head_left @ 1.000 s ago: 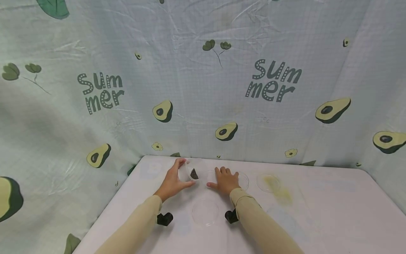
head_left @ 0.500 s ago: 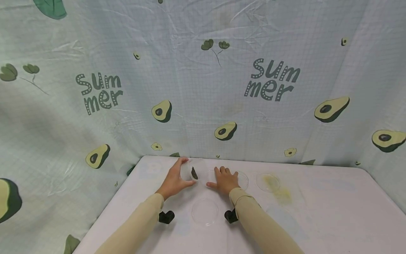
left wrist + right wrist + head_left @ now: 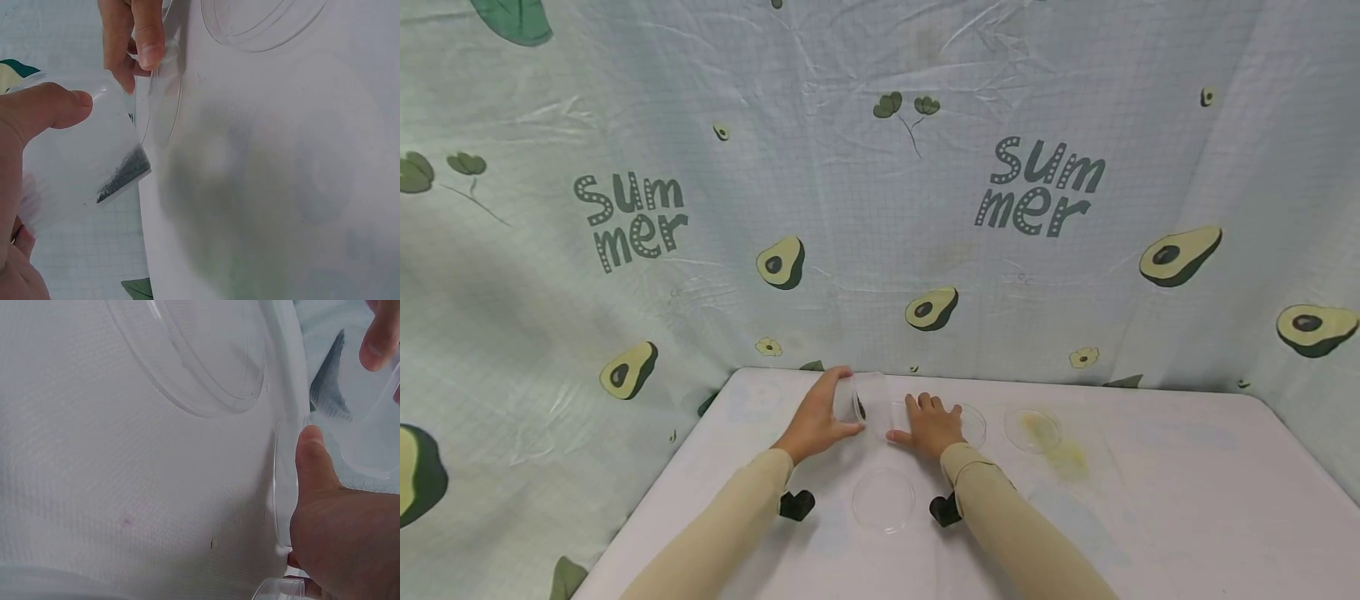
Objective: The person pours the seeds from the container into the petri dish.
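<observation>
My left hand [image 3: 816,421] grips a clear plastic cup [image 3: 69,150], thumb on one side and fingers on the other. The cup is tipped over to the right above the far part of the table. Dark fine granules [image 3: 125,175] lie gathered in a wedge inside it. Beside it, my right hand [image 3: 934,425] reaches low over the table and holds a clear, shallow petri dish [image 3: 285,487], thumb along its rim and the other fingers bent at the far side. Much of this dish is hidden by the hand.
Another clear dish [image 3: 977,425] stands just right of my right hand, and one more dish [image 3: 1032,432] lies further right, near a yellow stain [image 3: 1067,457]. A dish [image 3: 883,502] sits between my forearms. A printed curtain [image 3: 850,183] hangs behind the table's far edge.
The cup has tipped further to the right, and the granules show as a narrower strip. My left hand has shifted slightly away and to the right. My right hand stays in place.
</observation>
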Tool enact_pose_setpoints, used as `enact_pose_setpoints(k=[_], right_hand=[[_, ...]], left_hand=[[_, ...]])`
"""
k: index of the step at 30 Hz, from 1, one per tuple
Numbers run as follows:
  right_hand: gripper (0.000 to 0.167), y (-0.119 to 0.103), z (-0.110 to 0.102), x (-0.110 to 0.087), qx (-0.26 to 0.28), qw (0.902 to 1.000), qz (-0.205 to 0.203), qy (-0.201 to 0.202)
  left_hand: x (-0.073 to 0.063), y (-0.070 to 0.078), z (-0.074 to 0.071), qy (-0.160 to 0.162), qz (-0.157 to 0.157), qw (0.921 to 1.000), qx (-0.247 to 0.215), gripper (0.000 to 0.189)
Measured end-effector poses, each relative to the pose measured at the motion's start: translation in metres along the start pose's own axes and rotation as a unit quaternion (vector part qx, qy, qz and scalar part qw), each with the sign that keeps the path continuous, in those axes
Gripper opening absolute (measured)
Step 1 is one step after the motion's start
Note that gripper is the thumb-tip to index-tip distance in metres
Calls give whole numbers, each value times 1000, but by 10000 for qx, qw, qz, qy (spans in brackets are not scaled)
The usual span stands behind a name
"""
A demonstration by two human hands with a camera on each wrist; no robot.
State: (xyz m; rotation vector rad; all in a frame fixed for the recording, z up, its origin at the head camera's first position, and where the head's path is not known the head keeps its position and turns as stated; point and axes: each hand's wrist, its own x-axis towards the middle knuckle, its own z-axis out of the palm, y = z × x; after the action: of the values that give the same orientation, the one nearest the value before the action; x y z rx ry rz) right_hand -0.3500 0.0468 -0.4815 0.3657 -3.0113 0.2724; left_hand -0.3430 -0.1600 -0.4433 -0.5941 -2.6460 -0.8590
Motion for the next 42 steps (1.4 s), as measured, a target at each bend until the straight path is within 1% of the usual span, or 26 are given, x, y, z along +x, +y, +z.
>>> enact_pose_setpoints(k=[10,15,21,29,33,42], right_hand=[[81,-1,-2,-1,17,10000,9,-94],[82,0,-1,0,-45,9999,-6,-125],[82,1,0,1,-45,9999,6,-106],[81,-1,-3,0,-39,9998,57,-195],[80,-1,-4,-1,-28,9998,52,-181],[80,-1,-4,0,-51,9998,67,-200]], left_hand=[[6,3,-1,-97,193,9984,531,82],[9,4,-1,-177,218,9976,639,80],[11,5,0,-175,289,9958,856,81],[12,9,1,-216,399,9940,998,80],[14,8,2,-214,518,9923,1107,80],[19,9,2,-211,891,9868,1332,78]])
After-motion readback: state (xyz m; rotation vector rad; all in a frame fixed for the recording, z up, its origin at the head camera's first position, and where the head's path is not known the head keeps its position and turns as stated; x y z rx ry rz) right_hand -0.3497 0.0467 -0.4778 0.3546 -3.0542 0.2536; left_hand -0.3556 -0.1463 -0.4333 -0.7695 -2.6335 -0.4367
